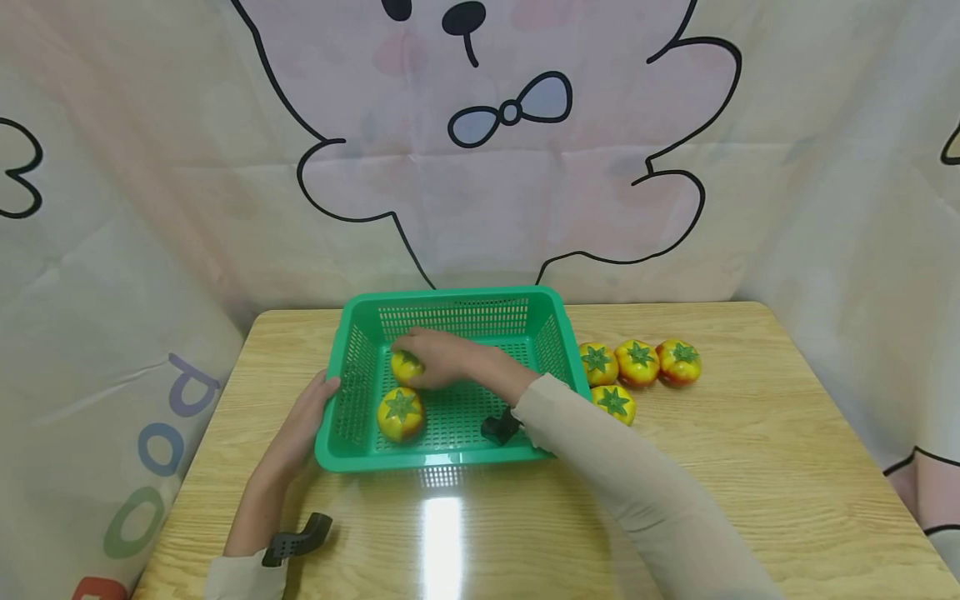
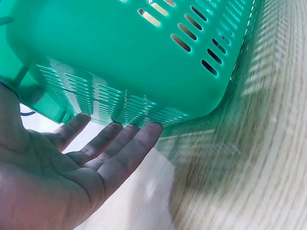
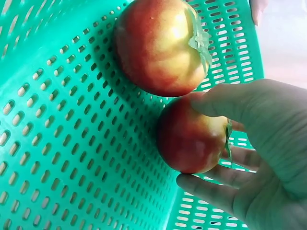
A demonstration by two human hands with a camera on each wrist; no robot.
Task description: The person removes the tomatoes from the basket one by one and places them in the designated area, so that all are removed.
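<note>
A green plastic basket [image 1: 450, 461] with slotted walls stands on the wooden table. Inside it, at the left, my right hand [image 1: 438, 358] holds a red and yellow tomato [image 3: 192, 139], thumb on one side and fingers on the other. Another tomato [image 1: 401, 415] with a green star-shaped top sits beside the held one on the basket floor. My left hand [image 1: 303, 421] is at the basket's left side, its thumb by the rim. In the left wrist view the fingers [image 2: 127, 155] extend nearly straight along the slotted outer wall.
Right of the basket, several more tomatoes [image 1: 637, 363] lie on the table [image 1: 750, 467], the nearest tomato [image 1: 613, 403] close to the basket's wall. A printed cloth [image 1: 637, 208] hangs behind the table and along its sides. Each wrist wears a black camera mount [image 1: 296, 543].
</note>
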